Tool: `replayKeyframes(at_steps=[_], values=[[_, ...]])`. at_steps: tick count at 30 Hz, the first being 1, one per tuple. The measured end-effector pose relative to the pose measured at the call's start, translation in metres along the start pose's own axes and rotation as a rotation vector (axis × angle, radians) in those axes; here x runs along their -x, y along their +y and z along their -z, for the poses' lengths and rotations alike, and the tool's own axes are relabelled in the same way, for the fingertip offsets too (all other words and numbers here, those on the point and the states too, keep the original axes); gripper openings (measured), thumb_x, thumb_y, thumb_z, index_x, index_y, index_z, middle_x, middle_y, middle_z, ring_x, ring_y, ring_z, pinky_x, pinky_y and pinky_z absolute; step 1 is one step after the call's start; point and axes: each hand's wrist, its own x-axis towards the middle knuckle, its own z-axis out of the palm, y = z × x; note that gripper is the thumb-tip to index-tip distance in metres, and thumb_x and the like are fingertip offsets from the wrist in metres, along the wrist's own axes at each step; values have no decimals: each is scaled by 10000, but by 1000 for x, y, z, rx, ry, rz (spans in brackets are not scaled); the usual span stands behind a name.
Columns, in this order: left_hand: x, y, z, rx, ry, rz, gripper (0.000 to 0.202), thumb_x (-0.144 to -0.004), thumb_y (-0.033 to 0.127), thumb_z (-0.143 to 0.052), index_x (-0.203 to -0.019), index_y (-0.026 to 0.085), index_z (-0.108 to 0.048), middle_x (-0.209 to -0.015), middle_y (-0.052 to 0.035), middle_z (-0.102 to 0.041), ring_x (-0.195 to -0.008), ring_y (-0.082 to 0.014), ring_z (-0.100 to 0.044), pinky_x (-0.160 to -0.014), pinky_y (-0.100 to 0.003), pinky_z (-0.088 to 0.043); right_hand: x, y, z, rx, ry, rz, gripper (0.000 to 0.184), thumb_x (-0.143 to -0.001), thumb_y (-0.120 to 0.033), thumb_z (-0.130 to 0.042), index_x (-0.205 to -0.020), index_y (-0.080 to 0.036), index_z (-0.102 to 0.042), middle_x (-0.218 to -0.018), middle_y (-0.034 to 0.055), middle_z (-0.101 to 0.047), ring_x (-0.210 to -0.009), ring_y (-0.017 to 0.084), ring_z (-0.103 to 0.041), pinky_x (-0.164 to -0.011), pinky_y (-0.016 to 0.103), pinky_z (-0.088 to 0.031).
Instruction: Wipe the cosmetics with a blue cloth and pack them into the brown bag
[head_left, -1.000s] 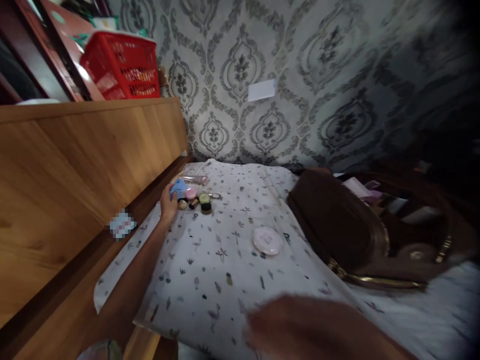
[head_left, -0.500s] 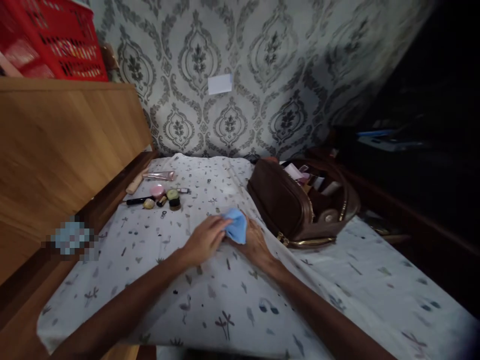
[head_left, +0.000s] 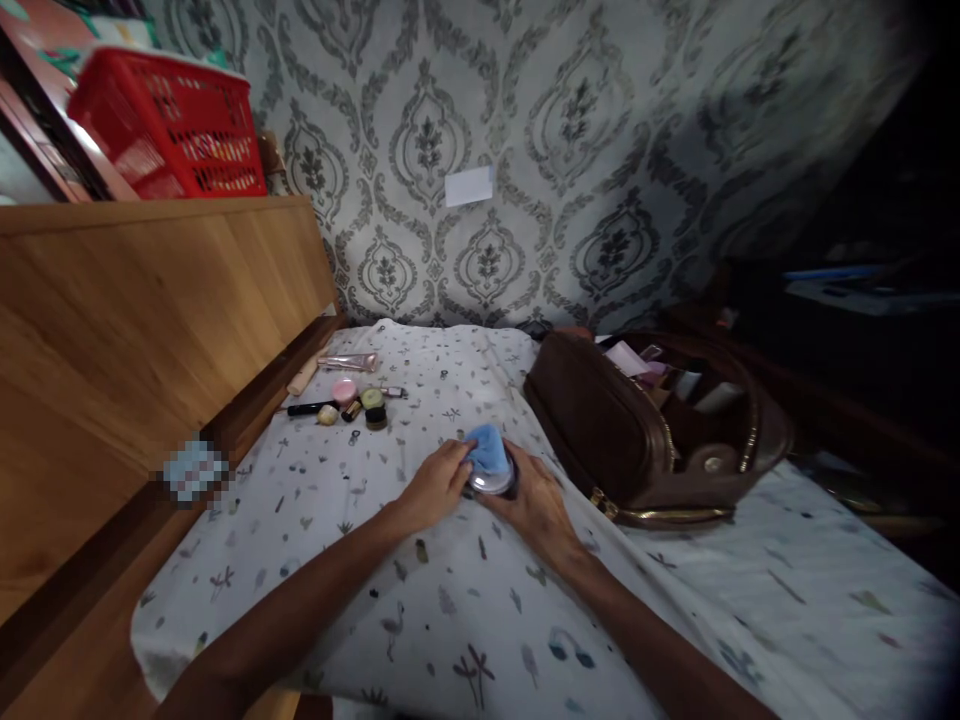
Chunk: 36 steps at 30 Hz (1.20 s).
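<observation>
Over the middle of the cloth-covered surface, my left hand (head_left: pixel 433 488) pinches a small blue cloth (head_left: pixel 487 448). The cloth presses on top of a round, shiny-rimmed container (head_left: pixel 492 483), whose exact kind I cannot make out. My right hand (head_left: pixel 541 502) is wrapped round the container's right side, thumb toward me. Just right of my hands lies a brown handbag (head_left: pixel 600 420), unzipped, with cosmetics and other small items inside. Farther left are a pink jar (head_left: pixel 344 390), a green-topped jar (head_left: pixel 372 399), a black-lidded jar (head_left: pixel 376 417) and a pinkish tube (head_left: pixel 349 362).
The printed white sheet (head_left: pixel 420 640) covers the surface. A wooden panel (head_left: pixel 172 290) rises along the left, with a red basket (head_left: pixel 180 130) on top. Patterned wallpaper (head_left: pixel 427 130) stands behind. Dark furniture with papers (head_left: pixel 862 290) is at the right.
The round container's shiny rim now shows below the blue cloth, which has shifted on it. My hands remain together. The whole view has swung a little left and up.
</observation>
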Motion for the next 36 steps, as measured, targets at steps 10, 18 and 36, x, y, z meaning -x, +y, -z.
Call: replayKeyframes(at_steps=[10, 18, 36], values=[[15, 23, 4, 229, 116, 39, 403, -987, 319, -454, -1326, 172, -615, -1317, -108, -661, -1209, -244, -609, -1094, -392, -448, -3, -12, 8, -647, 37, -295, 731, -580, -515, -848, -1190, -183, -622, -1090, 101, -719, -988, 282, -667, -894, 423, -523], [20, 48, 5, 123, 164, -109, 440, -1024, 333, -419, -1441, 236, -521, -1465, -113, -522, -1364, -243, -486, -1160, -403, -375, -1, -29, 27, -1276, -190, -421, 488, -632, -511, -861, -968, -194, -705, -1033, 62, -716, -1023, 242, -626, -925, 376, -472], [19, 53, 7, -52, 130, -221, 428, -1046, 271, -344, -1443, 246, -501, -1558, -95, -441, -1459, -257, -383, -1208, -453, -343, 2, -34, 28, -1677, -369, -508, 329, -693, -353, -883, -936, -220, -705, -832, -27, -725, -796, 128, -660, -806, 278, -537]])
